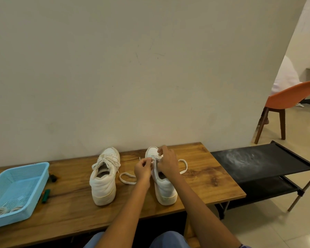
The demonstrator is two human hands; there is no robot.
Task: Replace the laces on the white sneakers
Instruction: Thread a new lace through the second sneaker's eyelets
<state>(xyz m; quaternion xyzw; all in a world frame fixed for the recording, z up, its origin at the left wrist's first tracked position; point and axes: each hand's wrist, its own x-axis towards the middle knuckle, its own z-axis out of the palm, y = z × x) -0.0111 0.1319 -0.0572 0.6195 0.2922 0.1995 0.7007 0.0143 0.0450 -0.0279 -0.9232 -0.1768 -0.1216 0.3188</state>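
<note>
Two sneakers stand on the worktop (pixel 195 178), heels toward the person, toes toward the wall. Right sneaker (pixel 164 187) is the one in work: a lace (pixel 126 178) runs through its front eyelets, with one loose loop lying on the wood to its left and another to its right. Left hand (pixel 142 170) pinches a lace end just beside the shoe's left edge; right hand (pixel 167 162) sits over the tongue near the toe, fingers curled at the eyelets, apparently pinching lace, though the exact grip is hidden. Long axis of the shoe runs away from the person, so the next eyelets likely lie nearer, toward the ankle. Left sneaker (pixel 104 178) is laced and untouched. Tray (pixel 36 185) with coiled laces sits far left, well apart.
</note>
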